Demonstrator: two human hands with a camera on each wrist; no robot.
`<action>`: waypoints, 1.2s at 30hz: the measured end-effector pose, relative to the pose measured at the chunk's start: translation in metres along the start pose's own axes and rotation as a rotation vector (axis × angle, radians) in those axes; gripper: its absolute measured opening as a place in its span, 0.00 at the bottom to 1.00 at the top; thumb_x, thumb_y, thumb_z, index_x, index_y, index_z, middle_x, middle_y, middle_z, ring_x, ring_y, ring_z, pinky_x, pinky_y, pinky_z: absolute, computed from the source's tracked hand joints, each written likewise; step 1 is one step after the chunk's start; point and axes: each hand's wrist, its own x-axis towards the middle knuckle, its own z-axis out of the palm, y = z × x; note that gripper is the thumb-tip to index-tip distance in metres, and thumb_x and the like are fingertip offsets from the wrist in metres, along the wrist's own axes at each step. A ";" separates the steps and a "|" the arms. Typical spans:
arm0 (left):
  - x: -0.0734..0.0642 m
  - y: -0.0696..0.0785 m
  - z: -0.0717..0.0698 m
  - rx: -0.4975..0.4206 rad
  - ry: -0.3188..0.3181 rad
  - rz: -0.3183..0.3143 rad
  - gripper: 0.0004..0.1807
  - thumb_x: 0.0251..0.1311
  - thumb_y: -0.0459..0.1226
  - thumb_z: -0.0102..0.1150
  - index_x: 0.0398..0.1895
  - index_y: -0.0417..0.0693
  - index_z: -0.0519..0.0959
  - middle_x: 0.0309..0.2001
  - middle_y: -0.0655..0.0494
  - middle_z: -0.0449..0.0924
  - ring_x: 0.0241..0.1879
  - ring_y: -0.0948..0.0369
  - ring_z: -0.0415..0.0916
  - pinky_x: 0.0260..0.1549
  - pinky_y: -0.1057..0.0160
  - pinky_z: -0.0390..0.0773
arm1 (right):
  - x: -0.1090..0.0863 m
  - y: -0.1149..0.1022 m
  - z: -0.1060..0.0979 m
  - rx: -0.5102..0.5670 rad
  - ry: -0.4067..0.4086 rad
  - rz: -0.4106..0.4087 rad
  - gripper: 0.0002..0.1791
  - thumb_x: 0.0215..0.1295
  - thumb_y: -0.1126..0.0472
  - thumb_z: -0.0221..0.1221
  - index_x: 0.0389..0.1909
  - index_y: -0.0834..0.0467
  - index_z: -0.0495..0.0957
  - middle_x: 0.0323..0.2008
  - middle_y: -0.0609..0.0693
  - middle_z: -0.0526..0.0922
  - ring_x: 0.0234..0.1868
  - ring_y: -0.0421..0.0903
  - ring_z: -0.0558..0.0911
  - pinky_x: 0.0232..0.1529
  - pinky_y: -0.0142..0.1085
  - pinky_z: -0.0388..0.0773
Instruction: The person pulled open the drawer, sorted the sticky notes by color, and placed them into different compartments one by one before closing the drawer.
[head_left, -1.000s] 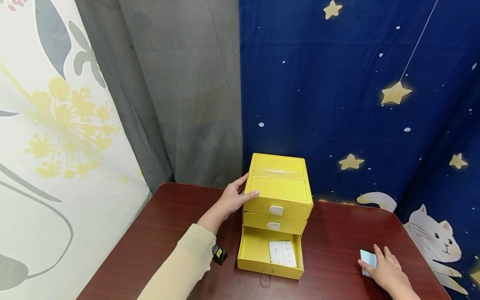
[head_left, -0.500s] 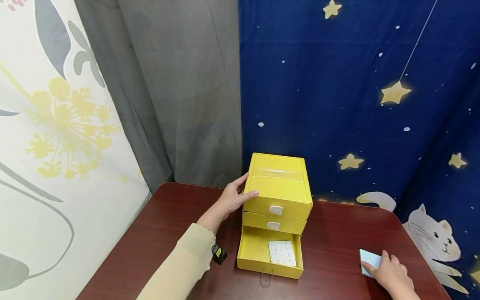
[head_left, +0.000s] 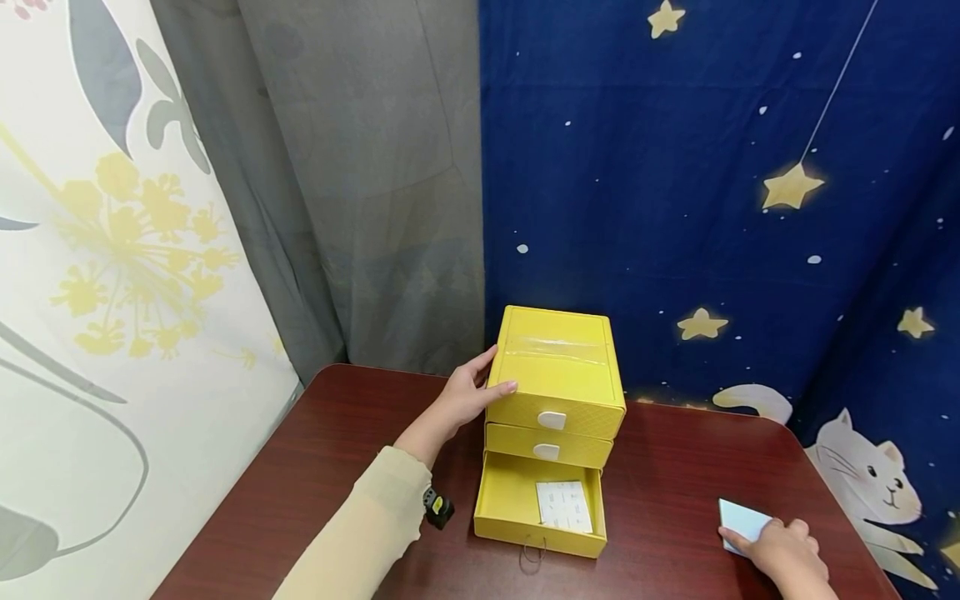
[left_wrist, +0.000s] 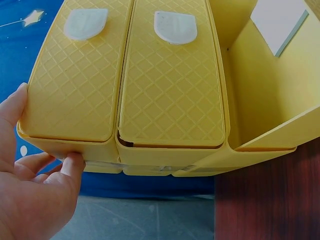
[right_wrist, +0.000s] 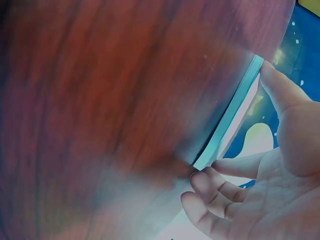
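A yellow three-drawer unit (head_left: pixel 558 350) stands on the table, its bottom drawer (head_left: pixel 506 500) pulled out and the two above it closed. Inside the open drawer lies a white printed pad (head_left: pixel 565 506). My left hand (head_left: pixel 463 398) rests on the unit's upper left edge, its thumb by the front corner and its fingers along the side; the left wrist view shows fingertips against the yellow wall. At the right of the table, my right hand (head_left: pixel 783 550) pinches a thin light-blue pad (head_left: pixel 742 521). In the right wrist view, thumb and fingers are at opposite ends of the pad's edge (right_wrist: pixel 232 112).
The dark red wooden table (head_left: pixel 667 492) extends around the unit. A loop of string (head_left: pixel 533 552) hangs at the open drawer's front. Clear tape (head_left: pixel 558 350) crosses the unit's top. A grey curtain (head_left: pixel 382 183) and a blue starry curtain (head_left: pixel 600 167) hang behind.
My right fingers have drawn in from a spread pose over the light-blue pad to its edges, so more of the pad shows. The left hand and the drawer unit stay still.
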 end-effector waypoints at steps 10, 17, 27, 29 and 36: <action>0.000 -0.001 0.000 0.003 -0.005 0.011 0.47 0.53 0.50 0.67 0.74 0.57 0.52 0.74 0.55 0.51 0.72 0.56 0.51 0.65 0.55 0.63 | -0.002 -0.004 -0.007 -0.002 -0.036 0.019 0.59 0.42 0.25 0.60 0.51 0.79 0.66 0.39 0.73 0.60 0.39 0.64 0.71 0.41 0.55 0.76; 0.000 -0.001 -0.001 0.004 -0.006 0.015 0.47 0.54 0.49 0.66 0.74 0.57 0.52 0.74 0.55 0.51 0.72 0.56 0.51 0.66 0.55 0.62 | 0.004 -0.004 -0.010 0.000 -0.024 -0.018 0.60 0.37 0.26 0.65 0.50 0.80 0.67 0.37 0.75 0.65 0.38 0.64 0.71 0.41 0.55 0.76; 0.000 -0.002 -0.001 -0.001 -0.013 0.023 0.48 0.53 0.49 0.67 0.74 0.53 0.52 0.74 0.54 0.51 0.72 0.56 0.51 0.66 0.55 0.62 | 0.007 -0.006 -0.013 0.040 -0.008 -0.006 0.60 0.34 0.31 0.70 0.50 0.82 0.65 0.38 0.77 0.63 0.42 0.68 0.67 0.45 0.56 0.74; 0.000 -0.002 -0.001 -0.002 -0.011 0.022 0.48 0.53 0.49 0.67 0.74 0.53 0.52 0.74 0.54 0.51 0.72 0.56 0.51 0.66 0.55 0.62 | 0.007 -0.006 -0.013 0.049 0.008 -0.008 0.62 0.33 0.32 0.71 0.50 0.83 0.62 0.39 0.77 0.61 0.43 0.69 0.66 0.45 0.57 0.74; 0.000 0.000 -0.001 -0.008 -0.015 0.023 0.47 0.53 0.49 0.67 0.74 0.57 0.53 0.74 0.55 0.51 0.72 0.57 0.52 0.66 0.56 0.63 | 0.005 -0.007 -0.008 0.127 0.098 -0.032 0.66 0.25 0.36 0.76 0.55 0.77 0.54 0.43 0.78 0.57 0.44 0.71 0.66 0.42 0.62 0.74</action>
